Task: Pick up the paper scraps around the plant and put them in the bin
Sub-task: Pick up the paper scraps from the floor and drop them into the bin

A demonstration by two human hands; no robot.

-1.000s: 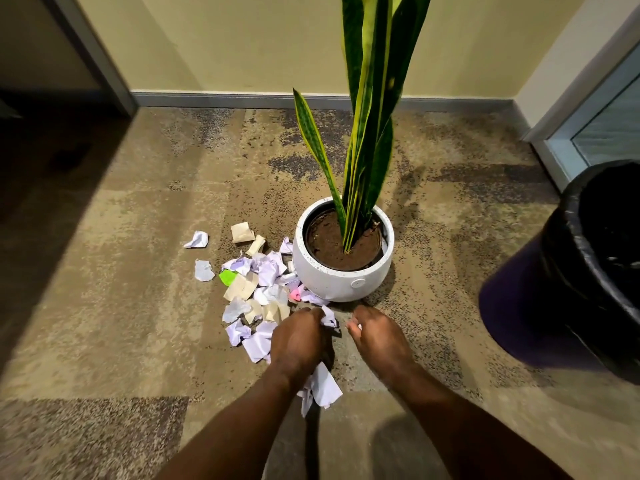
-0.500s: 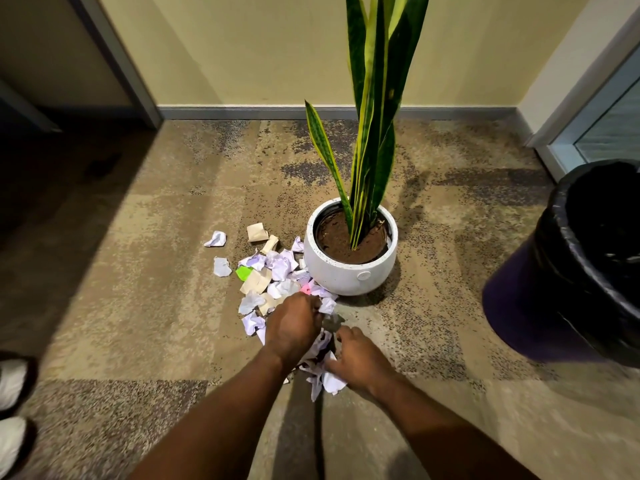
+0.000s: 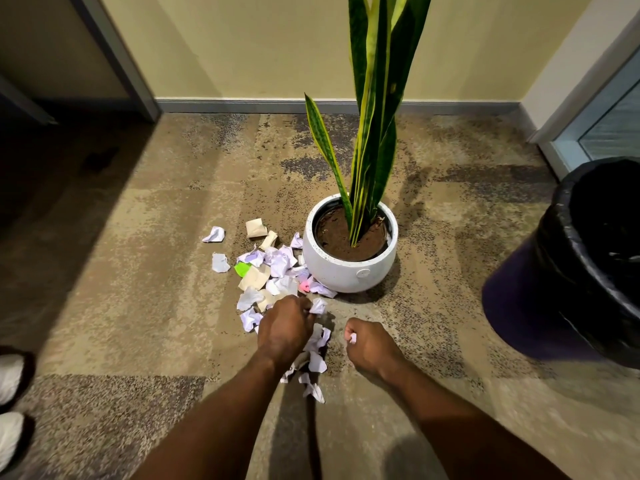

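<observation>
Gripping a crumpled bunch of white scraps in the left hand (image 3: 285, 325), with some pieces hanging below the fist; pinching one small piece in the curled right hand (image 3: 369, 344). Left on the carpet: most of the paper scraps (image 3: 273, 268), lying ahead and slightly leftward, against the left side of the white pot (image 3: 349, 271) (long axis roughly front to back). Clearly nearer to the left hand. Probably time to empty both hands into the bin (image 3: 519, 306), well apart on the right.
</observation>
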